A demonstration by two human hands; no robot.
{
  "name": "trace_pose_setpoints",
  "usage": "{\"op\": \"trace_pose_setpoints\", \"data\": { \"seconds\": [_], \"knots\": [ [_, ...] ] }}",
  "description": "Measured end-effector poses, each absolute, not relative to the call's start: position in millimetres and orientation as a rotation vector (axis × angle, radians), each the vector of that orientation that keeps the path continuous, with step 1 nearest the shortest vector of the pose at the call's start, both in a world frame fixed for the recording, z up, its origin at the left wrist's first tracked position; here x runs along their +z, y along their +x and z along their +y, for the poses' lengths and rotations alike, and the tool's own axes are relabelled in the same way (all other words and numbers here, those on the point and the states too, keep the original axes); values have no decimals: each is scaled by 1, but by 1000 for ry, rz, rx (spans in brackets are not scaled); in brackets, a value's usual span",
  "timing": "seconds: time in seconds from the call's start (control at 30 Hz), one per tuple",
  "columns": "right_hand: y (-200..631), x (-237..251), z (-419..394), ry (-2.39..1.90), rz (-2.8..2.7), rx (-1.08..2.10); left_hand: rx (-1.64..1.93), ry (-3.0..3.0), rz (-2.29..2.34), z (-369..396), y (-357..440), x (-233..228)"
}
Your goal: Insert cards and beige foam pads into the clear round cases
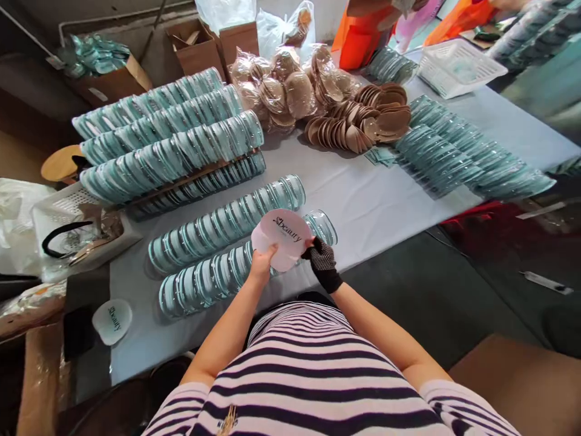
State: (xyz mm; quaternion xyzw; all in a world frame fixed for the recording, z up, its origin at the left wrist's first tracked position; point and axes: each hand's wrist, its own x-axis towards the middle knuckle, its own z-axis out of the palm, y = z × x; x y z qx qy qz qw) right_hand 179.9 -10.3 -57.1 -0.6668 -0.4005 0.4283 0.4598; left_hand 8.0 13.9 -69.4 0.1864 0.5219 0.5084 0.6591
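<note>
On the table [399,200], covered w/ a pale cloth, a white mesh basket [460,65] sits at the far right corner; can't tell what's in it. Far left, 2 open brown cartons [211,45] w/ contents not clear, and another carton [109,75] holding teal-wrapped packs. At the left edge, a white basket [68,233] w/ a black cord and crumpled plastic inside. Clear bags of tan round puffs [281,88] lie at the far middle, loose brown puffs [363,118] fanned out just beside them. Long rows of clear round cases [227,224] run across the cloth, stacked rows [167,145] behind, more [467,160] on the right.

Both forearms reach fwd from the striped shirt, elbows bent, hands meeting over the near row's right end. Left hand [262,261], bare, grips the lower-left edge of the round white lid [284,237], fingers curled under, thumb on top. Right hand [323,261], in a black dotted glove, pinches the lid's right edge, fingers closed on it. Lid printed "beauty", held tilted above the near row, just off the cloth. A similar lid [112,321] lies flat near the table's left front corner, well apart from the hands.
</note>
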Motion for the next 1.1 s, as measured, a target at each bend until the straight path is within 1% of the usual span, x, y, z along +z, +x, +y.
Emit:
{"op": "trace_pose_setpoints", "data": {
  "seconds": [0.03,0.1,0.2,0.27,0.4,0.5,0.67,0.87,0.97,1.1],
  "knots": [
    [196,-59,-10,-1692,-912,973,1143,406,1180,16,10,-69],
    [238,-60,-19,-1851,-914,687,1155,353,1185,26,18,-67],
    [296,-57,-52,-2130,-1170,301,1206,253,1144,56,42,-63],
    [317,-58,-78,-2249,-1389,218,1229,223,1072,80,69,-64],
    [321,-66,-108,-2298,-1685,280,1184,157,977,118,128,-75],
    [313,-69,-104,-2339,-1780,317,1107,90,1004,126,153,-90],
    [299,-64,-55,-2396,-1946,464,1070,82,1024,122,153,-107],
    [296,-72,14,-2516,-2065,732,1080,66,1000,119,151,-107],
    [300,-77,23,-2510,-1920,761,1089,40,993,119,152,-107],
    [296,-85,24,-2514,-1832,710,1095,30,997,120,152,-110]
  ]
}}
